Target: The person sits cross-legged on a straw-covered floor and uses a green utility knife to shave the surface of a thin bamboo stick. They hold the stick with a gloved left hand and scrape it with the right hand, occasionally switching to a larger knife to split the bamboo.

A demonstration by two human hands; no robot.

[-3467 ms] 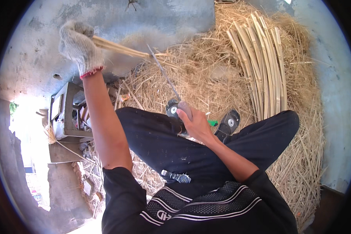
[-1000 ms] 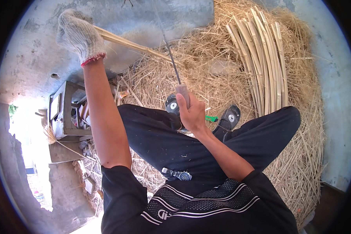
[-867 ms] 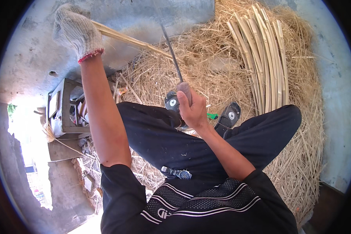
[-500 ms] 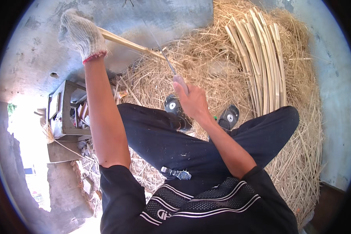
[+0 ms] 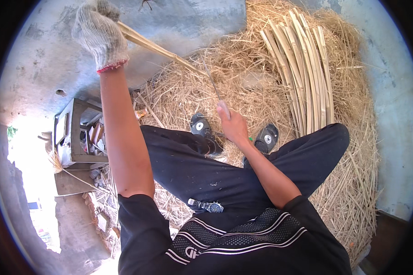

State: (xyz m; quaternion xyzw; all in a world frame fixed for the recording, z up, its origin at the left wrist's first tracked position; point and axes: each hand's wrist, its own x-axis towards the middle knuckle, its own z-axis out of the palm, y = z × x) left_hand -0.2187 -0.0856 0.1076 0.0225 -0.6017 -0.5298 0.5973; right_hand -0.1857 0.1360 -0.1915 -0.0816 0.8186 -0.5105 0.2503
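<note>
Between both hands, left hand (image 5: pixel 102 34) grips bamboo strip (image 5: pixel 163 49), right hand (image 5: pixel 233 128) knife (image 5: pixel 212 82).

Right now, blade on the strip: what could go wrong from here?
1. The right hand is bare and holds the knife with its blade meeting the bamboo strip; a slip could run the edge toward the legs or the sandals just below.
2. Only the left hand is gloved, gripping the strip's far end raised high; the thin strip may flex or split off-line.
3. Loose shavings cover the floor, so footing and dropped tools could be a problem.
</note>
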